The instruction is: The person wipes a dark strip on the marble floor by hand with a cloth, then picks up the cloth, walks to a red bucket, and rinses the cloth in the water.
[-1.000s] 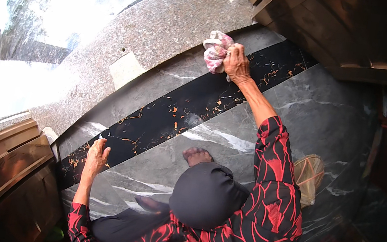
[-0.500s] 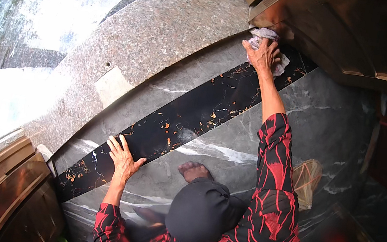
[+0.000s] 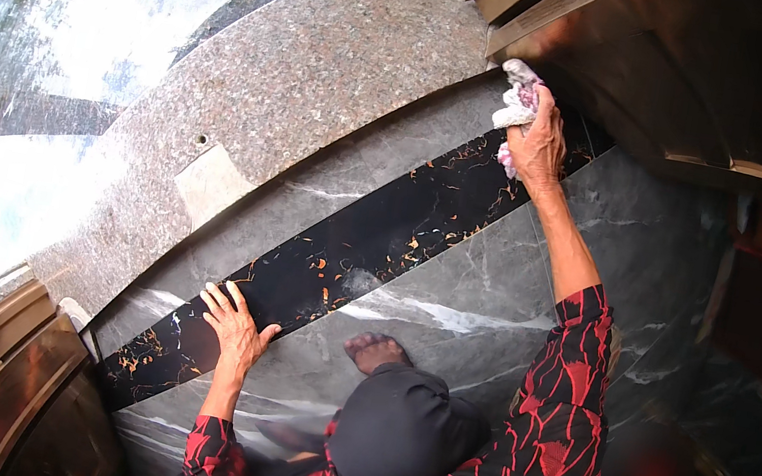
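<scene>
Rag (image 3: 519, 103), white with pink patches, bunched up and pressed at far end of black gold-veined floor strip (image 3: 368, 256), right under bottom edge of brown door frame (image 3: 537, 9). Right hand (image 3: 537, 143) fingers curled over rag, gripping it, arm stretched out full from red-and-black patterned sleeve (image 3: 573, 408). Part of rag sticks out above fingers, a bit shows below palm.

Left hand (image 3: 232, 329) flat, fingers spread wide, palm down on near end of same black strip, holding nothing, thumb pointing toward grey marble.

Black strip runs diagonally between the two hands, hands well apart. Grey marble floor (image 3: 483, 284) with white veins on both sides of strip. Beyond it a speckled granite step (image 3: 326, 80), curved by lens, with small pale square patch (image 3: 210, 186) and tiny round hole just above it. Bare foot (image 3: 375, 349) on grey marble near left hand, toes toward strip. Dark cap (image 3: 400, 431) seen from above at bottom centre. Brown wooden panel (image 3: 11, 369) lower left, just beside strip's near end. Right side dark, cannot tell details.
</scene>
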A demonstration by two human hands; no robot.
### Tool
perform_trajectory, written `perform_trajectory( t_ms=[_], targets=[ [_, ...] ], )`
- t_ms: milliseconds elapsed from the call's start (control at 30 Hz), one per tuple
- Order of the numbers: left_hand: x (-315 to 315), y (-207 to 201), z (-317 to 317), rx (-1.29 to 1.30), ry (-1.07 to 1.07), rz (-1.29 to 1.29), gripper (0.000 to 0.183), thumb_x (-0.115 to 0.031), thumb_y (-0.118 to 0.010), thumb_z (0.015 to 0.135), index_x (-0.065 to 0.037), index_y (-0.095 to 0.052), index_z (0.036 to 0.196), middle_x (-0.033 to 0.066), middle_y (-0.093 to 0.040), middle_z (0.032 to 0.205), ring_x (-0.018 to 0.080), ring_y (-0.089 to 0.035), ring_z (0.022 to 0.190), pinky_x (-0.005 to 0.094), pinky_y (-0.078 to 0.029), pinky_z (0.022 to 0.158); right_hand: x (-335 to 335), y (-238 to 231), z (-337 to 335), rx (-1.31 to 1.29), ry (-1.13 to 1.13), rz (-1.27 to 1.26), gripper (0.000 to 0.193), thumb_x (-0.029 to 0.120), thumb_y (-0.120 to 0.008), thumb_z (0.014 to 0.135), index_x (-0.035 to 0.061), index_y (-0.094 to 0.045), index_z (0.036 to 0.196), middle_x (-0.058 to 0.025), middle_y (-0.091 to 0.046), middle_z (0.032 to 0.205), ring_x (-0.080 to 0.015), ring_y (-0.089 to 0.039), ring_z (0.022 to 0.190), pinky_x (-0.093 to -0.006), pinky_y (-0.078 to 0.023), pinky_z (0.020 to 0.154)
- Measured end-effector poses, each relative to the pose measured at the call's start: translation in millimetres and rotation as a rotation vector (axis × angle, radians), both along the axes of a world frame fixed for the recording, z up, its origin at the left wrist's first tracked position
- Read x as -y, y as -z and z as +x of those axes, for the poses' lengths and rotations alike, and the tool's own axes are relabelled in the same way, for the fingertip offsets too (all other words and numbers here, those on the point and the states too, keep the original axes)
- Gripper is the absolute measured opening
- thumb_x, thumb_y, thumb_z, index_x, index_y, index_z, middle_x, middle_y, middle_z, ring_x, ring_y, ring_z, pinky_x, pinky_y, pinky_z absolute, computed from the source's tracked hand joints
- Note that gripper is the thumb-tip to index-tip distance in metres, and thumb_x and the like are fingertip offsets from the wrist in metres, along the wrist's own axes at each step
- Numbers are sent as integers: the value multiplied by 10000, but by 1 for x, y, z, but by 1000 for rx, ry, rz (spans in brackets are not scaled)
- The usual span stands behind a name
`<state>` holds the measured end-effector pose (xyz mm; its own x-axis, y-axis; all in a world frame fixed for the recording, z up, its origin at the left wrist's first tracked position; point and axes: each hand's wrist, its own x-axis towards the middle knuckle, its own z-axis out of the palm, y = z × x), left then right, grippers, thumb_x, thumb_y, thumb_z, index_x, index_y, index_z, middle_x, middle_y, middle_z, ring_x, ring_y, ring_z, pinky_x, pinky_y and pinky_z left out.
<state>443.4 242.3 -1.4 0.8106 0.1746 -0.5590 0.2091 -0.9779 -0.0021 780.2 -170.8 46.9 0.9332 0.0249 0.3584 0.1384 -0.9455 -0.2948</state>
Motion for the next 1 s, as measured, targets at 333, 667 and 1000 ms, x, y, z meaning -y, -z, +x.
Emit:
perform_trajectory(
  t_ms=[333,667,1000],
  targets=[
    [-2,-1,-1,-31,-24,4,1240,-512,-801,623,89,-74,1427,408,-44,1440,576,-77,1342,683,-292,983,16,49,67,-716,231,-122,729,283,-616,705,260,-391,1398,-273,-390,1359,-458,-415,1238,-502,-364,1024],
    [-6,-2,-3,1,-55,-2,1226,-516,-796,631,81,-85,1432,399,-21,1447,569,-60,1349,676,-277,1000,-32,20,-11,-447,-347,23,670,204,-665,698,132,-434,1323,-196,-518,1017,-396,-563,965,-468,-477,843],
    [2,5,-1,21,-27,-6,1250,-555,-781,625,90,-69,1425,415,-20,1437,587,-53,1339,711,-256,977,14,71,58,-448,195,-153,578,269,-653,691,112,-500,1226,-230,-454,1167,-453,-487,1081,-524,-449,884]
  ],
)
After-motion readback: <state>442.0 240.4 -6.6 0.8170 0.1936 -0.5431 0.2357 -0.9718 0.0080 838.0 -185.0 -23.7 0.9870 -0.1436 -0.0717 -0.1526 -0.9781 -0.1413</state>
